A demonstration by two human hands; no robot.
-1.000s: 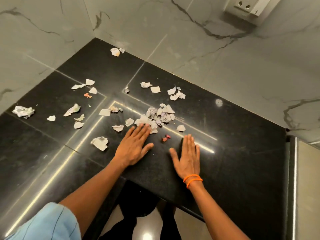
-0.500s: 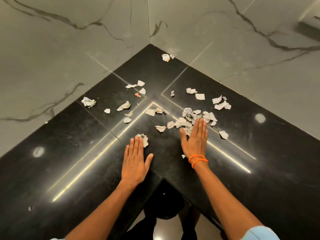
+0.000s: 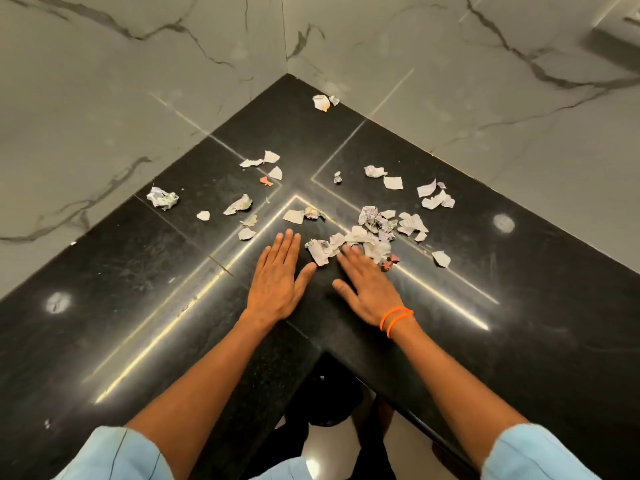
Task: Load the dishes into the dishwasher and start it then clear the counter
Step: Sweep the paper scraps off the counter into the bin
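Everything here is placed against the inner corner of the black counter, where the two marble walls meet. Farthest left of that corner lies a crumpled wad, alone and well apart from both hands; it is the piece most likely to be missed if the sweep stays central. Nearer, a loose scatter of left scraps lies beyond the left hand, which rests flat on the stone, fingers together and extended, holding nothing. A push from there could fan these light bits outward rather than gather them.

Right of it, the main pile sits just below the corner's line, and the right hand, also flat and empty, touches its near edge with the fingertips. Dragging the pile toward the body risks spilling paper over the counter's front notch onto the floor. Small red bits beside the fingers may slip under the palm. Further right, outlying pieces and one near the corner itself need a separate reach.
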